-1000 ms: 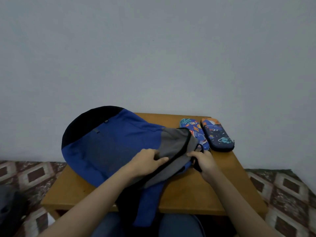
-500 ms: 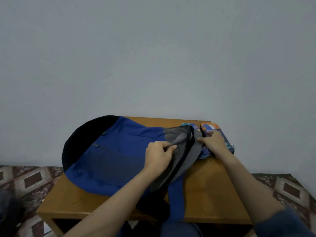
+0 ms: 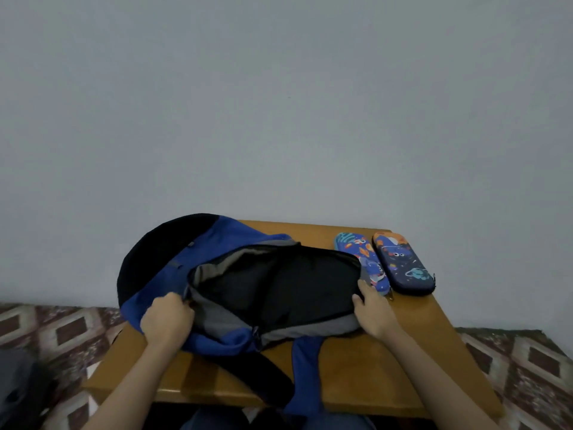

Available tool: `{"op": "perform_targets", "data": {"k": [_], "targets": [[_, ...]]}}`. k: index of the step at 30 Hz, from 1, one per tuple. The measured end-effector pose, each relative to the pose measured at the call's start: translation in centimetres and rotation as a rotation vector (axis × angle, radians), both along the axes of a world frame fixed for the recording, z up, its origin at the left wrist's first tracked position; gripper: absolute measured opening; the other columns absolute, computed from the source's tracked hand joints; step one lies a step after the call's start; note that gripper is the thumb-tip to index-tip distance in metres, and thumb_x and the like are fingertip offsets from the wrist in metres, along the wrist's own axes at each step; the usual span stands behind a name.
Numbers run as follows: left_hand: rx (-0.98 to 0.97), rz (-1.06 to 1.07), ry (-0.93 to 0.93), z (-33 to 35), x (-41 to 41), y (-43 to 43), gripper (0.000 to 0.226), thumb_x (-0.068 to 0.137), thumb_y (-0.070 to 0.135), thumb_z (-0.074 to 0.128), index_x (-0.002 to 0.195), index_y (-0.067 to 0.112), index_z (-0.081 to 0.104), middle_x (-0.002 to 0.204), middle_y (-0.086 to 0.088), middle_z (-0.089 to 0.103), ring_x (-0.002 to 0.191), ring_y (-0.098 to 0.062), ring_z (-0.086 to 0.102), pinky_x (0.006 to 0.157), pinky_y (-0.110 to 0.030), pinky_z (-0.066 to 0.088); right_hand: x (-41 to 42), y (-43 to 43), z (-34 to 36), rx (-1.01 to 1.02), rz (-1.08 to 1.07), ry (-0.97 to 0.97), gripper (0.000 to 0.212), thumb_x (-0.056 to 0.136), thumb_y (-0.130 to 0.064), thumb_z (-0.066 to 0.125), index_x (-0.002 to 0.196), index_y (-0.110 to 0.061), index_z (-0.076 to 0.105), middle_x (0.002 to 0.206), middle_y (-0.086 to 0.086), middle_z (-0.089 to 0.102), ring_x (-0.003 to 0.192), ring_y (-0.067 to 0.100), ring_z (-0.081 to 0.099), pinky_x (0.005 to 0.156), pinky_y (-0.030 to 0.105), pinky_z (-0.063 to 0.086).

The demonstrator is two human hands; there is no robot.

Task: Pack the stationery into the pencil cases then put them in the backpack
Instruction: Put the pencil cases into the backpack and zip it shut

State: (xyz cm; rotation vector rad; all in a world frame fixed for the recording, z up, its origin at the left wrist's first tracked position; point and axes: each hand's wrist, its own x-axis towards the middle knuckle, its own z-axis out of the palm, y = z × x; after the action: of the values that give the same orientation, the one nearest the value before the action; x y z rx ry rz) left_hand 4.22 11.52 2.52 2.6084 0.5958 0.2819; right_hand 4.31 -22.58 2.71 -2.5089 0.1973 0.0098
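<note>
Backpack [image 3: 229, 240] mouth now gapes wide, left hand [image 3: 167, 318] and right hand [image 3: 375, 311] gripping its rim; blue pencil case [image 3: 359, 259] and navy pencil case [image 3: 403, 265], just right, can go in.

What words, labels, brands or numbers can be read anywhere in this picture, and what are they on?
No text can be read anywhere.
On the light blue pencil case: cartoon pictures only, no words visible.
On the dark blue pencil case: cartoon pictures only, no words visible.
On the backpack: a small tab, too small to tell whether it bears any text.
</note>
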Motion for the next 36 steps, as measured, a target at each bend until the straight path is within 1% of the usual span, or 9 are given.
{"op": "perform_targets", "data": {"k": [6, 11, 13, 15, 18, 22, 27, 30, 36], "targets": [[-0.13, 0.006, -0.217, 1.0, 0.9, 1.0, 0.036, 0.093, 0.013, 0.051, 0.127, 0.002, 0.054, 0.128, -0.019, 0.049, 0.103, -0.04, 0.055, 0.084, -0.047, 0.048, 0.4, 1.3, -0.2, 0.083, -0.009, -0.069, 0.048, 0.102, -0.02, 0.036, 0.146, -0.005, 0.026, 0.155, 0.007, 0.025, 0.144, 0.022, 0.018, 0.115, 0.032, 0.019], [0.025, -0.349, -0.572, 3.3, 2.2, -2.7, 0.038, 0.094, 0.02, 0.05, 0.128, 0.003, 0.056, 0.138, -0.016, 0.049, 0.124, -0.036, 0.047, 0.104, -0.047, 0.037, 0.9, 1.4, -1.0, 0.088, -0.147, -0.105, 0.046, 0.098, -0.03, 0.044, 0.14, -0.01, 0.041, 0.151, 0.014, 0.029, 0.139, 0.03, 0.027, 0.112, 0.041, 0.029], [0.187, -0.529, -0.494, 3.1, 2.9, -4.1, 0.057, 0.094, 0.047, 0.031, 0.134, 0.01, 0.051, 0.148, -0.014, 0.037, 0.136, -0.033, 0.035, 0.112, -0.051, 0.022, 0.7, 1.5, -1.2, 0.094, -0.236, -0.089, 0.045, 0.096, -0.037, 0.045, 0.136, -0.016, 0.046, 0.148, 0.017, 0.03, 0.133, 0.035, 0.034, 0.104, 0.041, 0.036], [0.327, -0.625, -0.329, 2.6, 3.6, -4.4, 0.091, 0.08, 0.075, -0.006, 0.145, 0.024, 0.032, 0.158, -0.004, 0.005, 0.146, -0.025, 0.001, 0.115, -0.05, 0.0, 0.5, 1.7, -1.3, 0.116, -0.252, -0.1, 0.042, 0.096, -0.034, 0.047, 0.134, -0.017, 0.048, 0.139, 0.018, 0.042, 0.123, 0.033, 0.045, 0.097, 0.038, 0.042], [0.451, -0.649, -0.073, 1.6, 5.2, -4.2, 0.119, 0.047, 0.085, -0.032, 0.149, 0.037, 0.009, 0.148, 0.004, -0.031, 0.136, -0.022, -0.033, 0.109, -0.056, -0.017, 0.8, 1.6, -1.8, 0.159, -0.256, -0.152, 0.039, 0.094, -0.015, 0.049, 0.133, -0.013, 0.051, 0.127, 0.012, 0.057, 0.115, 0.028, 0.054, 0.089, 0.033, 0.045], [0.48, -0.608, 0.188, 0.9, 6.5, -4.1, 0.13, 0.029, 0.092, -0.029, 0.147, 0.044, -0.001, 0.154, 0.001, -0.027, 0.14, -0.031, -0.028, 0.106, -0.066, -0.011, 2.0, 0.4, -2.0, 0.111, -0.274, -0.219, 0.04, 0.091, -0.008, 0.049, 0.129, -0.013, 0.055, 0.116, 0.015, 0.062, 0.102, 0.029, 0.059, 0.076, 0.031, 0.048], [0.307, -0.534, 0.381, -0.8, 7.2, -4.9, 0.088, 0.073, 0.085, 0.015, 0.147, 0.041, -0.006, 0.157, 0.004, -0.018, 0.143, -0.031, -0.018, 0.108, -0.067, -0.005, 3.3, -1.7, -1.3, 0.065, -0.296, -0.354, 0.023, 0.093, -0.018, 0.053, 0.096, -0.003, 0.07, 0.079, 0.015, 0.06, 0.079, 0.028, 0.057, 0.052, 0.025, 0.034], [0.253, -0.522, 0.432, -2.5, 7.5, -5.5, 0.082, 0.081, 0.079, 0.016, 0.148, 0.037, -0.005, 0.158, 0.005, -0.013, 0.144, -0.03, -0.015, 0.11, -0.062, -0.007, 4.1, -4.1, -0.8, 0.027, -0.417, -0.423, 0.023, 0.091, -0.016, 0.056, 0.1, 0.0, 0.068, 0.097, 0.022, 0.061, 0.093, 0.035, 0.057, 0.068, 0.032, 0.044], [0.24, -0.543, 0.432, -4.3, 7.8, -6.1, 0.072, 0.091, 0.066, 0.015, 0.148, 0.029, -0.011, 0.156, 0.0, -0.022, 0.143, -0.027, -0.021, 0.113, -0.052, -0.011, 5.4, -9.5, -0.5, -0.179, -0.504, -0.136, 0.056, 0.085, -0.034, 0.061, 0.136, -0.014, 0.047, 0.138, 0.018, 0.041, 0.126, 0.035, 0.035, 0.099, 0.044, 0.037]]}}
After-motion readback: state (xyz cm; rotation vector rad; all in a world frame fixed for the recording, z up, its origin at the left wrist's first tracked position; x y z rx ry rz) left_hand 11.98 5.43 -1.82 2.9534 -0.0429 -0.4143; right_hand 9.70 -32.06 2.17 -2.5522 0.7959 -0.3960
